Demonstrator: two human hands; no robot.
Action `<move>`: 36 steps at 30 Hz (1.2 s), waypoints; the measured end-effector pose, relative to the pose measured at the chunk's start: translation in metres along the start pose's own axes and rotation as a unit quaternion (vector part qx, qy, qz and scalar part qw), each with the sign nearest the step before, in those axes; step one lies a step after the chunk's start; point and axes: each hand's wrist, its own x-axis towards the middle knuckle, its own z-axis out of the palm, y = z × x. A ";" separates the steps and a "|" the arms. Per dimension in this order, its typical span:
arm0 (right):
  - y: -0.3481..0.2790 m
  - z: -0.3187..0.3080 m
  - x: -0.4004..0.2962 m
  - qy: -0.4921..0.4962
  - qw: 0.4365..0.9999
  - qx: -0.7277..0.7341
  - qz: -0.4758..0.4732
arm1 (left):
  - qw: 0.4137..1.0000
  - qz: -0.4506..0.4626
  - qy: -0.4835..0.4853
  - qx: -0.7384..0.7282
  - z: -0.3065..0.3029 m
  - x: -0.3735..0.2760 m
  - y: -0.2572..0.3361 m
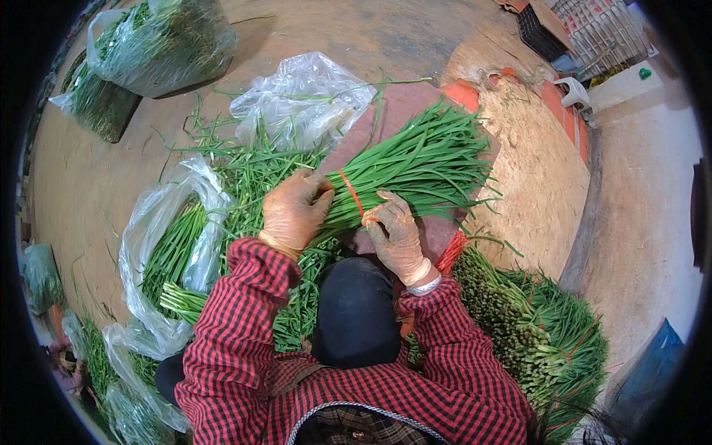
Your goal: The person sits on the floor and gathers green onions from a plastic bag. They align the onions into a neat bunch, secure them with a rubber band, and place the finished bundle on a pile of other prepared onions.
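A large bundle of garlic chives [414,158] lies slantwise on a reddish-brown board [384,119], its leaf tips towards the upper right. A thin orange-red tie [351,193] runs across the bundle. My left hand [297,211], in a soiled thin glove, grips the bundle just left of the tie. My right hand [396,236], gloved too, pinches the tie at the bundle's near side. The underside of the bundle and the far part of the tie are hidden. Red strands [451,251] hang at the board's near right edge.
Tied chive bundles [534,334] are stacked at my right. Loose chives [256,172] and an open plastic bag of chives [175,239] lie at my left. A crumpled clear bag [303,100] rests beyond. Filled bags [161,50] stand far left, a white stool [573,92] far right.
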 end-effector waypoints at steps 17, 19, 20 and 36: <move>-0.010 0.006 -0.002 0.011 0.998 -0.059 -0.015 | 0.914 -0.135 0.038 -0.381 0.016 -0.015 -0.033; -0.021 0.001 -0.003 0.024 0.992 -0.117 -0.048 | 0.981 -0.033 0.077 -0.174 0.014 -0.014 -0.019; -0.021 0.000 -0.002 0.029 0.991 -0.111 -0.069 | 0.996 0.000 0.058 -0.071 0.011 -0.013 -0.012; 0.006 0.006 0.014 -0.065 0.991 -0.086 -0.076 | 0.714 -0.179 0.119 -0.667 -0.003 -0.028 -0.053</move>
